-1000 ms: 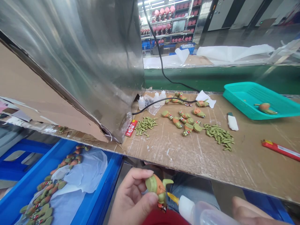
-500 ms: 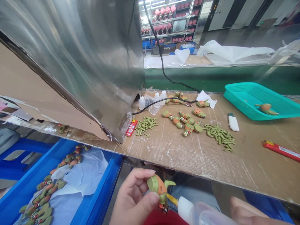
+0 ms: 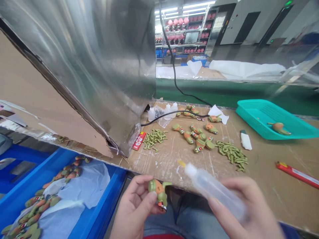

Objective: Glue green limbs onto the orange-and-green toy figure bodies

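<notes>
Between the thumb and fingers of my left hand (image 3: 136,207) is a small green and orange figurine (image 3: 159,191), one thin green limb sticking out to the right. My right hand (image 3: 249,209) is closed round a translucent squeeze bottle (image 3: 216,189) with a yellow nozzle tip. That tip points up and left, apart from the figurine, above the front of the cardboard-covered table (image 3: 174,159). Beyond the bottle lie a pile of thin green pieces (image 3: 231,152), a second such pile (image 3: 155,138) and several similar figurines (image 3: 200,137).
A blue bin (image 3: 104,199) at lower left holds more figurines on white sheets. A teal basket (image 3: 264,131) with one figurine stands at right, near a red cutter (image 3: 297,174) and a white-and-green object (image 3: 246,140). A metal housing (image 3: 112,66) rises at left; a black cable (image 3: 171,114) crosses the table.
My right hand has drawn the bottle's nozzle away from the figurine, and the bottle is now higher and over the table edge. My left hand has shifted slightly left with the figurine.
</notes>
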A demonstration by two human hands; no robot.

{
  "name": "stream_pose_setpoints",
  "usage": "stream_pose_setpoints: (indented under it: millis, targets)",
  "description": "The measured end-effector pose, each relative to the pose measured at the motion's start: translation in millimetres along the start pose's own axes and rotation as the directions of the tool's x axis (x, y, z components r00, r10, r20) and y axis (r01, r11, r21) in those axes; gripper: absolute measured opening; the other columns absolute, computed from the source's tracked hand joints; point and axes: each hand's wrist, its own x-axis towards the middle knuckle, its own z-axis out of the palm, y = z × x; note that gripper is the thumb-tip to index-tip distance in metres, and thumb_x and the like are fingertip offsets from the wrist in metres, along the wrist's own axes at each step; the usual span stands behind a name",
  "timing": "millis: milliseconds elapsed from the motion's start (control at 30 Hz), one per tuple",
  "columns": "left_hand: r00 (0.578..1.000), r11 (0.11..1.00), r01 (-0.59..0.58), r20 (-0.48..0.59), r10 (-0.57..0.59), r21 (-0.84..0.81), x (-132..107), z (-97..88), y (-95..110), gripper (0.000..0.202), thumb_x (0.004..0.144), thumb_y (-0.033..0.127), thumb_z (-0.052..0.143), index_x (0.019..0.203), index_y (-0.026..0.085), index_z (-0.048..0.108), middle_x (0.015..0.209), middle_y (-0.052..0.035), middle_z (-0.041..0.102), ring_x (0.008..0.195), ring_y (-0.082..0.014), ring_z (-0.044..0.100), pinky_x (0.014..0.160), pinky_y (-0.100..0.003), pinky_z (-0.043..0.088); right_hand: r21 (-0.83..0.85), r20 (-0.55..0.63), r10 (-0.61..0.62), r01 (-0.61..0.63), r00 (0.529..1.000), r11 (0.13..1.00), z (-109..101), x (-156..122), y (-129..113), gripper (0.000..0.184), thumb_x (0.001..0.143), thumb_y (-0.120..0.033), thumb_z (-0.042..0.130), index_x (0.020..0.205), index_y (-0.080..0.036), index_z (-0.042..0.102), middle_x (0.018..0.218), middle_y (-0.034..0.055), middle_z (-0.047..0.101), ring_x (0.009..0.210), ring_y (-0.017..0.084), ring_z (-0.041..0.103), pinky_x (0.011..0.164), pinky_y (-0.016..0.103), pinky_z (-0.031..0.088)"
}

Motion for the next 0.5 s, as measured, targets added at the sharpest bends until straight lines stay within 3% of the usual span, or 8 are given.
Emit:
stream_pose_setpoints:
  millis: [100, 267, 400, 500]
  targets:
    - [0.999, 0.999, 0.032, -0.039, -0.033, -0.023, 6.3, -0.6, 2.1, 0.025, 0.064, 0.019, 0.077, 0.085, 0.017, 0.064, 0.069, -0.0018, 0.073, 0.055, -0.014, 0.065, 0.045, -0.025, 0.057, -0.056, 0.103, -0.023, 0.029, 0.994, 0.998, 16.0, 34.9, 25.4, 0.032, 0.076, -0.044, 0.058, 0.097, -0.025, 0.043, 0.081, 0.0027, 0.062, 0.07, 0.021, 0.061, 0.061, 0.034, 0.05]
    - [0.99, 0.986, 0.136, 0.056, -0.131, -0.099, 9.6, -6.4, 2.7, 0.031, 0.06, 0.027, 0.08, 0.085, 0.017, 0.065, 0.065, -0.001, 0.071, 0.052, -0.016, 0.067, 0.043, -0.027, 0.057, -0.048, 0.098, -0.048, 0.052, 0.994, 0.997, 39.7, 57.5, 57.5, 0.036, 0.078, -0.044, 0.058, 0.104, -0.023, 0.045, 0.102, 0.0083, 0.059, 0.092, 0.025, 0.059, 0.081, 0.042, 0.047]
    - [0.976, 0.973, 0.182, 0.149, -0.161, -0.142, 9.8, -11.6, 5.1, 0.028, 0.064, 0.03, 0.077, 0.088, 0.019, 0.066, 0.069, -0.0026, 0.073, 0.058, -0.0192, 0.07, 0.046, -0.027, 0.057, -0.028, 0.035, -0.046, 0.047, 0.998, 0.999, 49.8, 57.9, 74.0, 0.045, 0.076, -0.046, 0.059, 0.107, -0.02, 0.041, 0.107, 0.0133, 0.056, 0.096, 0.027, 0.06, 0.082, 0.044, 0.048]
    - [0.966, 0.967, 0.201, 0.198, -0.169, -0.157, 10.5, -14.7, 6.6, 0.026, 0.065, 0.03, 0.076, 0.088, 0.022, 0.067, 0.069, -0.0016, 0.073, 0.061, -0.0203, 0.071, 0.047, -0.026, 0.057, -0.051, -0.04, -0.064, 0.062, 0.997, 0.997, 47.2, 56.9, 72.5, 0.058, 0.072, -0.047, 0.063, 0.114, -0.016, 0.039, 0.11, 0.0154, 0.053, 0.097, 0.03, 0.058, 0.083, 0.046, 0.047]
